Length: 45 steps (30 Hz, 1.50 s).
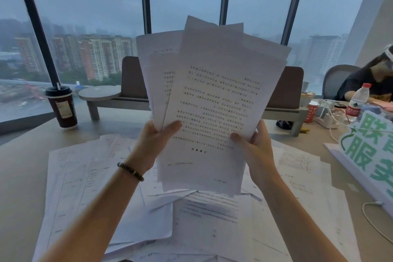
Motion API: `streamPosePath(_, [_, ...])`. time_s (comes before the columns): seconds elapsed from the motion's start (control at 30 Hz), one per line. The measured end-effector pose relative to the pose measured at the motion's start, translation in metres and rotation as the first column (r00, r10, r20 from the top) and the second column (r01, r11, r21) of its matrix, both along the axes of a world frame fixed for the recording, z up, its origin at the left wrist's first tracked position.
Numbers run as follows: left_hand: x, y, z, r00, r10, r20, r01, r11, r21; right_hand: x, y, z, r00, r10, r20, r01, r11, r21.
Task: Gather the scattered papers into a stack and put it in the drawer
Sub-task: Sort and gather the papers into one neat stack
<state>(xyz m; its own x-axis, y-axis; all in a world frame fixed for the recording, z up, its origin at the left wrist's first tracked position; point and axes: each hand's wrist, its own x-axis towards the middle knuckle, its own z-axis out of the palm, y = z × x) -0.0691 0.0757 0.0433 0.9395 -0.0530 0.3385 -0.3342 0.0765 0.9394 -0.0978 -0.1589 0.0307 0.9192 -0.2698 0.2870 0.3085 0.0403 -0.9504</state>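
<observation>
Tabletop (19, 176): loose papers (89, 187) spread across most of it, overlapping, flat. No drawer in view.

Held sheaf (212, 102): raised upright above the tabletop, sheets fanned and edges uneven. Judged light, limp and slick sheet on sheet, so likely to slide apart or crease. Best pinched at both lower side edges, then tapped square.

Hands: left hand (158, 137) pinches the lower left edge, thumb in front. Right hand (255, 144) grips the lower right edge likewise.

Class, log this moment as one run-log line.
stage: gathering | left hand: grips sheaf | right hand: grips sheaf | sheaf: raised, fanned | loose papers: on desk | drawer: unseen
</observation>
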Motion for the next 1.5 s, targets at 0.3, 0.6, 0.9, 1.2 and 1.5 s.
streamPosePath(0.3, [-0.003,-0.001,-0.024,0.985,-0.117,-0.128,0.113,0.993,-0.036,-0.001,-0.002,-0.007,0.997,-0.041,0.07,0.054,0.981,-0.187])
streamPosePath(0.6, [-0.001,-0.01,-0.012,0.997,-0.056,-0.051,0.056,0.998,-0.018,0.001,0.002,-0.004,0.989,-0.056,0.137,0.082,0.978,-0.194])
streamPosePath(0.9, [-0.001,-0.001,-0.034,0.984,-0.15,-0.097,0.153,0.988,0.023,0.005,-0.002,-0.023,0.994,0.027,0.109,-0.014,0.993,-0.115])
streamPosePath(1.2, [0.001,-0.012,-0.039,0.995,0.084,-0.058,-0.084,0.996,0.006,0.008,0.006,-0.019,0.988,-0.042,0.148,0.089,0.942,-0.323])
streamPosePath(1.5, [-0.001,-0.022,-0.043,0.994,0.097,-0.05,-0.098,0.995,-0.032,0.003,0.016,-0.02,0.983,-0.083,0.163,0.123,0.961,-0.249])
